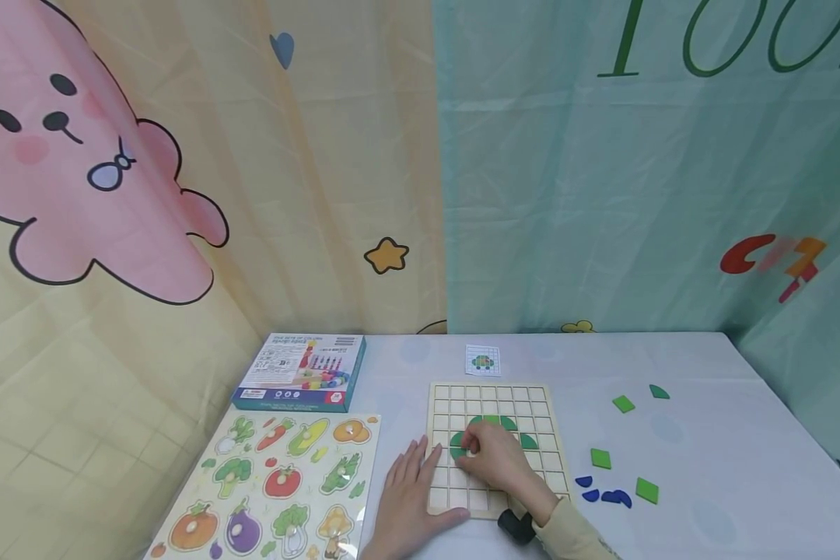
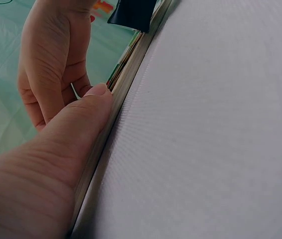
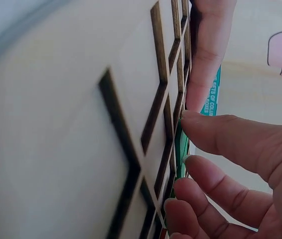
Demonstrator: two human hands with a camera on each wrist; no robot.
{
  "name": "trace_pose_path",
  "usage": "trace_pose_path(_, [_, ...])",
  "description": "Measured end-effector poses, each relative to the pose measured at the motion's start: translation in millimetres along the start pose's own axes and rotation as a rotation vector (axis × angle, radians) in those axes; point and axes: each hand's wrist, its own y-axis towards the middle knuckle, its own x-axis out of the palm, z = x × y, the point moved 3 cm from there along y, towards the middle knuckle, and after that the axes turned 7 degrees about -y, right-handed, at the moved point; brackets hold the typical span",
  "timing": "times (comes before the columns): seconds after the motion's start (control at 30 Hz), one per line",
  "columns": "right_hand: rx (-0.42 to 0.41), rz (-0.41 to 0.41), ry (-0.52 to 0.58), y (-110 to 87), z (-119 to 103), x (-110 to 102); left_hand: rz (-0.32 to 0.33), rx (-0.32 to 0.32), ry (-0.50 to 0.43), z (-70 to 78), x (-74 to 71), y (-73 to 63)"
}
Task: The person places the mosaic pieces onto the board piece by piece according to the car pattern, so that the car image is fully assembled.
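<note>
A wooden grid board (image 1: 472, 394) lies on the white table. My left hand (image 1: 413, 494) rests at its left near corner, fingers extended along the left side and thumb along the near edge. Over the middle of the grid, my right hand (image 1: 500, 459) has curled fingers, with thumb and fingertips at a green piece (image 3: 181, 147) on the board's left part. That piece's full shape is partly hidden by the fingers. Farther up the grid are a green square (image 1: 491, 419) and curved green pieces, one of them a quarter circle (image 1: 528, 442) to the right.
A card (image 1: 483, 361) with a green and orange grid picture lies beyond the board. On the right are loose green squares (image 1: 600, 459), a green quarter circle (image 1: 659, 392) and several blue pieces (image 1: 616, 498). A vegetable picture sheet (image 1: 262, 463) and a box (image 1: 297, 372) lie left.
</note>
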Motion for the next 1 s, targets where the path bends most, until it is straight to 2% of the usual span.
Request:
trace_pose_path(0.27, [0.006,-0.004,-0.016,0.0,1,1,0.020,0.010,0.010,-0.2,0.5,-0.3])
trace_pose_path(0.47, [0.047,-0.026,0.011,-4.6,5,-7,0.030,0.015,0.006,0.6,-0.1,-0.9])
trace_pose_path(0.77, [0.146,0.010,0.030,-23.7,18,-42,0.011,0.000,-0.008,0.2,-0.1,-1.2])
trace_pose_path(1.0, [0.256,0.048,-0.016,-39.5,45,-74,-0.008,-0.016,-0.033,-0.2,0.2,-1.2])
